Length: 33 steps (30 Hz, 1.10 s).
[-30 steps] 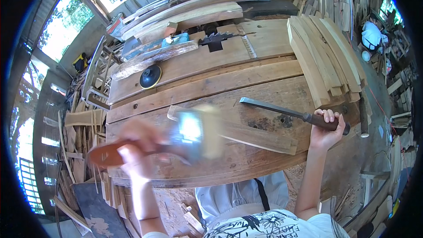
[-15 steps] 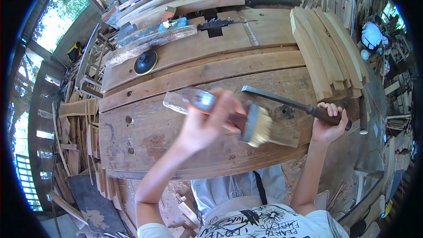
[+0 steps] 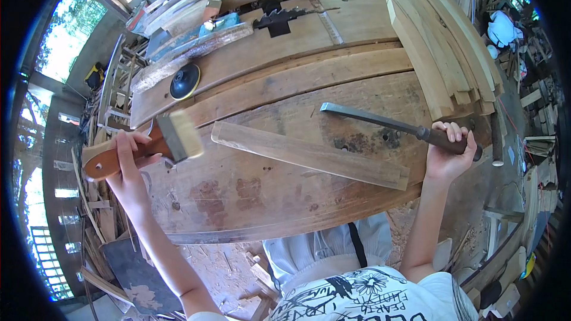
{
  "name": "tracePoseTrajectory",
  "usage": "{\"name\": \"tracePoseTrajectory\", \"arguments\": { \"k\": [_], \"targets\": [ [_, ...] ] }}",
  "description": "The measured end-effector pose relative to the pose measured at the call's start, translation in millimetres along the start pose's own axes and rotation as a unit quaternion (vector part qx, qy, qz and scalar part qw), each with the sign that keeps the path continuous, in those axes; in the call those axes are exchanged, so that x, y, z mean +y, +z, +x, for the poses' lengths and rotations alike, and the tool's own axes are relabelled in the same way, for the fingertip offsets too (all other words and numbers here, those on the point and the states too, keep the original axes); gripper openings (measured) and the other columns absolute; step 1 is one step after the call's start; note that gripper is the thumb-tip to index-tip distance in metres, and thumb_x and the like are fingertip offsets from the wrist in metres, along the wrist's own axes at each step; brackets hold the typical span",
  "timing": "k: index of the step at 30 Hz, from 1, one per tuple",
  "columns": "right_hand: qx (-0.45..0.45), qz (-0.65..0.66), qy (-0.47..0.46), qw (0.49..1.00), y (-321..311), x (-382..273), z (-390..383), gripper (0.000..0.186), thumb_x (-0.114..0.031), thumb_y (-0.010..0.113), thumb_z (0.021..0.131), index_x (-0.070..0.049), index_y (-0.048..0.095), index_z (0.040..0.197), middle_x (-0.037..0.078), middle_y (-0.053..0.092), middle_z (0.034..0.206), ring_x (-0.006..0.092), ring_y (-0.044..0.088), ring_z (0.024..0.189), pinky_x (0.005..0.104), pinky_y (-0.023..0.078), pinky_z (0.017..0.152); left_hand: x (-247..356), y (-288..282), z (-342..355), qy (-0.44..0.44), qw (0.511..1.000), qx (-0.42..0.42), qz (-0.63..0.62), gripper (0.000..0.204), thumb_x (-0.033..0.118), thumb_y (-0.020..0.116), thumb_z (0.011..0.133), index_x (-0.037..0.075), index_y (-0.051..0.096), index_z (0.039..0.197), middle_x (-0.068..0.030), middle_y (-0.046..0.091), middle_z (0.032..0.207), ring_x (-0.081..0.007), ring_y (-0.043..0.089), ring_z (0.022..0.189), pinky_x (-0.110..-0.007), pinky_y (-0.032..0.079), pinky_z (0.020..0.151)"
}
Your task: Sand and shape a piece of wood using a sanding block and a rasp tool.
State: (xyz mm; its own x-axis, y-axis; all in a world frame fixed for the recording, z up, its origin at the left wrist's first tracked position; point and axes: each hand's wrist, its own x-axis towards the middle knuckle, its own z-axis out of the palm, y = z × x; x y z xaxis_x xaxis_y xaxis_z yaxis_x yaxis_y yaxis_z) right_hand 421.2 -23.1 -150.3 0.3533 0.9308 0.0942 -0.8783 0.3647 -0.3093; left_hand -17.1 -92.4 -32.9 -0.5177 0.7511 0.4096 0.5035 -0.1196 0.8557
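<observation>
Off the bench's left edge, my left hand (image 3: 129, 157) grips a wide paintbrush (image 3: 185, 134) by its orange-brown handle, pale bristles toward the bench. Something with a metal edge shows behind the brush; I cannot make out what it is. At the right, my right hand (image 3: 449, 151) is closed round the dark wooden handle of a long chisel (image 3: 375, 120). Its steel blade points left across the bench, and I cannot tell whether it touches the top. Between the hands a narrow wooden board (image 3: 303, 154) lies slanted on the workbench (image 3: 267, 214).
A round black sanding pad (image 3: 185, 81) lies at the bench's far left, near a plastic-wrapped bundle (image 3: 190, 50). Stacked planks (image 3: 437, 53) fill the right back. A dark toothed metal piece (image 3: 279, 21) lies at the back. A person (image 3: 504, 30) is far off at right.
My left hand has swung left with the brush from above the narrow board to beyond the bench's left edge, uncovering the board. My right hand still holds the chisel in about the same place.
</observation>
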Motion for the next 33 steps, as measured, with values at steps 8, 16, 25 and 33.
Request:
{"name": "tracePoseTrajectory", "arguments": {
  "k": [8, 16, 25, 33],
  "targets": [
    [-0.002, -0.003, -0.001, 1.0, -4, -2, 3, 0.012, -0.017, 0.053, 0.081, -0.009, 0.051, 0.072, 0.0, 0.041, 0.062, 0.0115, 0.042, 0.06, 0.0308, 0.034, 0.079, 69, 131, -68, -0.087, 0.865, -0.363, -0.335, 0.022, 0.016, 0.041, 0.093, 0.001, 0.055, 0.085, -0.0084, 0.06, 0.081, -0.0128, 0.061, 0.066, -0.024, 0.054, 0.056],
    [0.001, -0.007, -0.005, 1.0, -4, -2, 2, 0.012, -0.016, 0.053, 0.081, -0.009, 0.051, 0.072, 0.0, 0.042, 0.063, 0.0116, 0.042, 0.061, 0.0309, 0.034, 0.079, 26, 130, -46, -0.087, 0.934, -0.286, -0.195, 0.036, 0.025, 0.04, 0.094, 0.002, 0.057, 0.073, -0.0043, 0.059, 0.063, -0.0117, 0.059, 0.054, -0.023, 0.05, 0.048],
    [0.008, 0.005, 0.001, 1.0, -2, 0, 2, 0.012, -0.016, 0.054, 0.081, -0.009, 0.051, 0.072, 0.0, 0.041, 0.063, 0.0118, 0.041, 0.061, 0.0313, 0.034, 0.079, -60, -23, 9, -0.01, 0.961, 0.019, 0.274, 0.037, 0.03, 0.051, 0.089, -0.002, 0.059, 0.074, -0.0087, 0.06, 0.063, -0.0129, 0.06, 0.056, -0.024, 0.05, 0.05],
    [-0.003, 0.011, 0.008, 1.0, -6, 0, 2, 0.011, -0.016, 0.055, 0.079, -0.008, 0.052, 0.073, 0.0, 0.042, 0.063, 0.0123, 0.042, 0.061, 0.0315, 0.035, 0.078, -39, 7, -38, 0.212, 0.843, -0.118, 0.481, 0.008, 0.007, 0.059, 0.079, 0.007, 0.056, 0.086, -0.0052, 0.055, 0.082, -0.0218, 0.053, 0.074, -0.034, 0.046, 0.062]
  ]
}}
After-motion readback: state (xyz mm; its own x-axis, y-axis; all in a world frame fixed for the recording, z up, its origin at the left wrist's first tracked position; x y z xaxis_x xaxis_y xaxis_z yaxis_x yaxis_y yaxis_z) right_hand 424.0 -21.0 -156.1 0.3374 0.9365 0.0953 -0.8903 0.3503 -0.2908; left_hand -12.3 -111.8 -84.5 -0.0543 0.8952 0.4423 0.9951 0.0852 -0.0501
